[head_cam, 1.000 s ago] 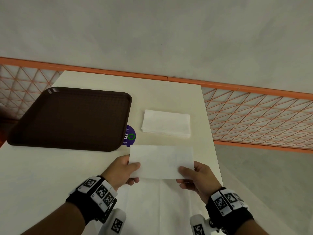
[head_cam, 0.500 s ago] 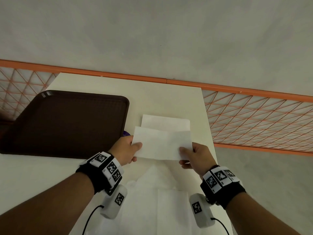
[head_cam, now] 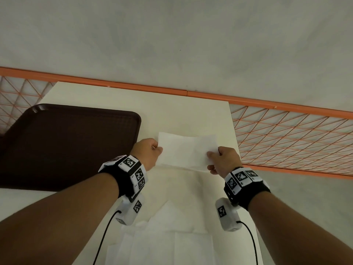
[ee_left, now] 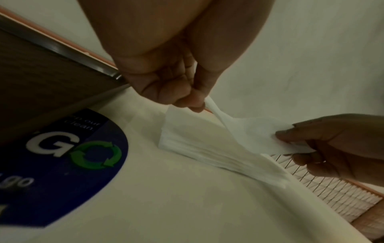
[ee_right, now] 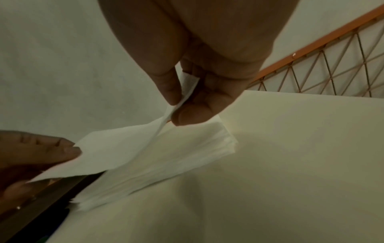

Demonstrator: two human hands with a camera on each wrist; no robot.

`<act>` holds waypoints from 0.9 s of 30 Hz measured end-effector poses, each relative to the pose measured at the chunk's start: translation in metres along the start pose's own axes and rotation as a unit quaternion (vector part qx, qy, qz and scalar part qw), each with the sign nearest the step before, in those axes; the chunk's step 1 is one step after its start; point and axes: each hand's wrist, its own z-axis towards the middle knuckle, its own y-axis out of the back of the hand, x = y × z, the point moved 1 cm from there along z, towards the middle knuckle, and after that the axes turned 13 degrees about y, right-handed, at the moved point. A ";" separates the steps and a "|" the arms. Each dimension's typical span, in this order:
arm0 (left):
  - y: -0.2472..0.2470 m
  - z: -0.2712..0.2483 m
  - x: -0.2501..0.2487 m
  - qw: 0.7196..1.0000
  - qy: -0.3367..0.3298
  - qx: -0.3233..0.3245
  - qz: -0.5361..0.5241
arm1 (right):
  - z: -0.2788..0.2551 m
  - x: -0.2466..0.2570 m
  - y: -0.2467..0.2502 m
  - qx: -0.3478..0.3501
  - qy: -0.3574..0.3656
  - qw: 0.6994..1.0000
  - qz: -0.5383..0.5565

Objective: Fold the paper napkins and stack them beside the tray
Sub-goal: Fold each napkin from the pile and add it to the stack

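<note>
A folded white napkin hangs between my two hands just above the stack of folded napkins, which lies right of the dark brown tray. My left hand pinches the napkin's left end between thumb and fingers. My right hand pinches its right end the same way. In the right wrist view the held napkin sags over the stack without lying flat on it. Unfolded napkins lie spread near the table's front edge.
The cream table ends just right of the stack. An orange mesh railing runs behind and to the right. A round blue sticker with a green recycling mark sits on the table by the tray's corner.
Both hands have carried the folded napkin forward, away from the unfolded pile, until it hangs over the stack beside the tray.
</note>
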 end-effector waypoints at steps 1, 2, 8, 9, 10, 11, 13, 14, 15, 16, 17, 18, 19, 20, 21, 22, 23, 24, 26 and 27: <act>-0.002 0.005 -0.001 1.000 -0.001 -0.011 0.013 | 0.005 0.000 -0.001 0.000 -0.003 1.000 -0.017; -0.003 0.009 -0.002 0.999 0.000 -0.022 0.026 | 0.010 -0.002 -0.002 0.001 -0.008 0.999 -0.035; -0.011 0.030 -0.004 0.993 0.022 -0.052 0.103 | 0.032 -0.011 -0.012 0.037 -0.030 0.982 -0.181; -0.013 0.032 -0.003 0.992 0.025 -0.056 0.111 | 0.034 -0.013 -0.013 0.048 -0.036 0.978 -0.201; -0.014 0.035 -0.002 0.991 0.028 -0.060 0.115 | 0.034 -0.015 -0.015 0.056 -0.040 0.974 -0.215; -0.015 0.037 -0.001 0.990 0.031 -0.061 0.119 | 0.035 -0.016 -0.015 0.060 -0.043 0.971 -0.226; -0.018 0.040 0.000 0.989 0.037 -0.059 0.129 | 0.034 -0.019 -0.016 0.061 -0.046 0.967 -0.245; -0.019 0.041 0.001 0.988 0.039 -0.058 0.135 | 0.035 -0.020 -0.017 0.060 -0.047 0.965 -0.253; -0.019 0.042 0.002 0.988 0.040 -0.059 0.140 | 0.035 -0.020 -0.016 0.057 -0.048 0.963 -0.259; -0.020 0.042 0.002 0.986 0.040 -0.061 0.147 | 0.035 -0.020 -0.016 0.055 -0.047 0.962 -0.264; -0.020 0.041 0.002 0.985 0.040 -0.064 0.154 | 0.034 -0.020 -0.015 0.052 -0.048 0.961 -0.269; -0.020 0.041 0.002 0.984 0.040 -0.066 0.159 | 0.034 -0.019 -0.014 0.049 -0.049 0.960 -0.273; -0.020 0.040 0.002 0.984 0.040 -0.066 0.163 | 0.033 -0.019 -0.014 0.046 -0.051 0.959 -0.275; -0.019 0.040 0.001 0.983 0.040 -0.065 0.167 | 0.032 -0.019 -0.013 0.043 -0.053 0.959 -0.276; -0.018 0.039 0.001 0.982 0.041 -0.065 0.170 | 0.031 -0.019 -0.013 0.039 -0.055 0.958 -0.278; -0.018 0.039 0.000 0.982 0.042 -0.065 0.171 | 0.029 -0.018 -0.012 0.033 -0.055 0.958 -0.279; -0.017 0.038 -0.001 0.982 0.044 -0.064 0.171 | 0.028 -0.017 -0.011 0.029 -0.056 0.958 -0.279; -0.015 0.036 -0.002 0.982 0.046 -0.063 0.171 | 0.026 -0.016 -0.011 0.026 -0.058 0.958 -0.279; -0.012 0.031 -0.004 0.981 0.047 -0.067 0.174 | 0.023 -0.013 -0.008 0.024 -0.067 0.956 -0.284; -0.009 0.028 -0.005 0.981 0.045 -0.073 0.175 | 0.019 -0.011 -0.005 0.023 -0.069 0.955 -0.286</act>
